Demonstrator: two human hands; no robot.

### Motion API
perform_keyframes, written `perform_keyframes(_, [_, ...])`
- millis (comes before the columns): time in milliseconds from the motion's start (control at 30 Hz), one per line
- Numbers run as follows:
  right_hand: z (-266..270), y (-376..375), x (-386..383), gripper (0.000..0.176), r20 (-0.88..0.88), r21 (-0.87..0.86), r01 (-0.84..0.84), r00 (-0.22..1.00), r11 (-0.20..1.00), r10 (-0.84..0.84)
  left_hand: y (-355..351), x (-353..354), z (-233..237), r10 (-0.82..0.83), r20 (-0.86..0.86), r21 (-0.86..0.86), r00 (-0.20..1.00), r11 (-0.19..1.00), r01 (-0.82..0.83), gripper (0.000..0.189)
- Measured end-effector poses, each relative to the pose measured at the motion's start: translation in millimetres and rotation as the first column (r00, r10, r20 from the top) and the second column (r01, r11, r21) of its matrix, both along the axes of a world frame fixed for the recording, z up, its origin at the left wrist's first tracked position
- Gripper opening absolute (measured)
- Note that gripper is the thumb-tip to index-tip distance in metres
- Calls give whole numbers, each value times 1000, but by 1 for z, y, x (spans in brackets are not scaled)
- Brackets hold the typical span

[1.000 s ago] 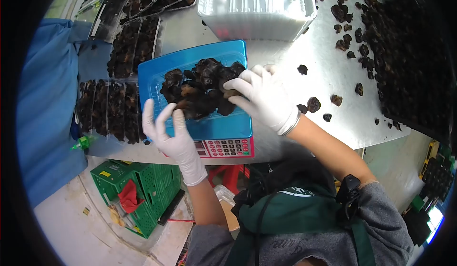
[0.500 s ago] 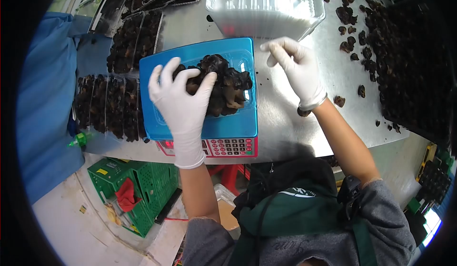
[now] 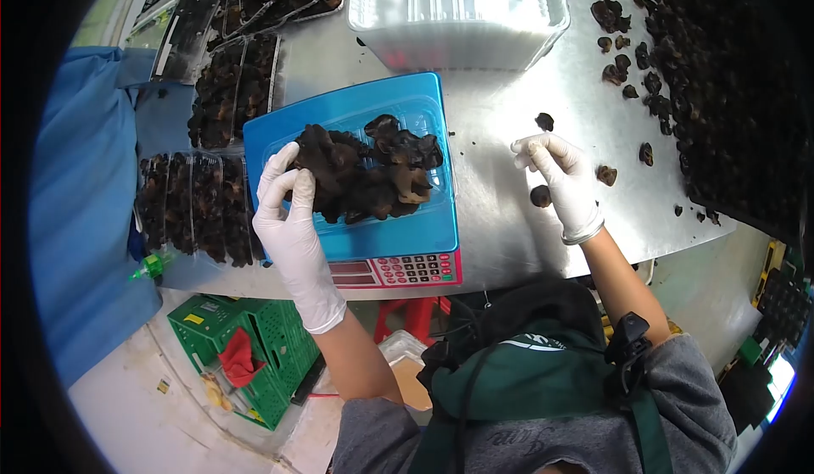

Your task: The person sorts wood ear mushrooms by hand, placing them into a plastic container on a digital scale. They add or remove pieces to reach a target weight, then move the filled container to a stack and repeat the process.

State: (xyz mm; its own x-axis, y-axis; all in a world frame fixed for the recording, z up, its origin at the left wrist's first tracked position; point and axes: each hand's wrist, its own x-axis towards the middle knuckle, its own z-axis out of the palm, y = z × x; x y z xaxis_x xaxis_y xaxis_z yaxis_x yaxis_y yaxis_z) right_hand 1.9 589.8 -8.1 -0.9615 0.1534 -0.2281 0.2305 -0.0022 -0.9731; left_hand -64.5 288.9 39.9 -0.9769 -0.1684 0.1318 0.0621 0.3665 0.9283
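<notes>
Dark wood ear mushrooms (image 3: 373, 181) lie heaped in a clear plastic tray (image 3: 415, 109) on the blue platform (image 3: 339, 101) of a weighing scale. My left hand (image 3: 292, 211), in a white glove, is at the left side of the heap, its fingertips and thumb closed on the edge of a wood ear mushroom (image 3: 326, 156). To the right of the scale, my right hand (image 3: 564, 177), also gloved, hovers over the metal table with fingers curled to the thumb; nothing shows in them. Loose mushroom pieces (image 3: 544, 122) lie near it.
A stack of clear trays (image 3: 458, 25) stands behind the scale. Filled mushroom trays (image 3: 195, 203) line the left side. A large mushroom heap (image 3: 738, 109) covers the right of the metal table (image 3: 492, 237). Green crates (image 3: 280, 355) are below.
My left hand has shifted from over the heap to its left side, and its spread fingers have closed on a mushroom. My right hand has moved down and right, away from the stacked trays.
</notes>
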Motion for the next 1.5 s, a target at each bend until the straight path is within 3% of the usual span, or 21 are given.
perform_keyframes(67, [0,0,2,22,10,22,-4,1000,1000,4,4,1,2,14,8,-6,1000,1000,-14,5])
perform_keyframes(100, [0,1,4,22,16,35,-6,1000,999,5,6,0,2,-26,-69,-292,997,956,5,7])
perform_keyframes(133, [0,1,5,22,19,28,0,1000,1000,0,8,-1,2,-85,-130,-555,988,832,-1,9])
perform_keyframes(200, [0,-1,8,21,23,14,5,1000,1000,-5,19,3,7,-138,-95,-780,986,626,13,14])
perform_keyframes(267, [1,0,14,21,23,31,0,1000,1000,0,17,5,9,-120,-88,-618,989,785,40,14])
perform_keyframes(333, [-3,5,21,21,53,14,17,998,1000,-18,4,7,14,-34,-134,-605,990,795,-54,14])
perform_keyframes(467, [-2,18,35,22,167,-6,109,980,994,-107,-33,13,19,142,-185,-326,972,925,-197,14])
perform_keyframes(500, [-9,25,40,22,145,35,122,981,992,-126,-43,16,22,171,-207,-356,963,904,-237,16])
perform_keyframes(667, [-41,52,65,21,39,148,199,978,969,-207,-93,31,28,393,-173,-167,903,892,-420,24])
perform_keyframes(733, [-45,61,73,21,85,191,220,967,957,-240,-107,34,23,433,-162,-156,887,876,-456,27])
perform_keyframes(800, [-46,70,83,21,130,179,281,943,943,-306,-113,35,15,422,-92,-169,902,886,-431,27])
perform_keyframes(933, [-48,90,95,22,-107,337,428,903,839,-417,-119,31,-18,330,87,-184,940,933,-310,28])
perform_keyframes(1000, [-50,101,107,24,-55,376,498,854,782,-517,-116,30,-32,280,224,-208,934,950,-234,29])
perform_keyframes(1067, [-62,101,113,22,-191,422,506,861,752,-472,-106,27,-43,229,203,-208,952,960,-186,31])
perform_keyframes(1167, [-39,59,104,27,-105,609,246,967,754,-230,-90,30,-45,230,288,-253,930,954,-158,31])
perform_keyframes(1200, [-28,42,93,30,-147,739,142,988,658,-48,-84,33,-43,228,307,-268,924,952,-146,30])
perform_keyframes(1233, [-27,27,84,31,-162,897,146,987,418,3,-80,38,-39,227,324,-284,918,949,-135,29])
perform_keyframes(1300, [-34,16,78,31,-97,971,88,995,222,31,-93,48,-51,189,310,-286,932,953,-98,23])
perform_keyframes(1400, [-67,15,79,29,29,892,-36,999,450,23,-85,77,-46,143,344,-243,928,968,-59,17])
perform_keyframes(1467, [-76,20,82,24,31,819,-58,998,570,58,-69,92,-21,186,553,-208,812,975,-82,17])
perform_keyframes(1500, [-73,21,81,21,63,778,-62,998,625,21,-65,99,-22,216,506,-178,835,973,-144,17])
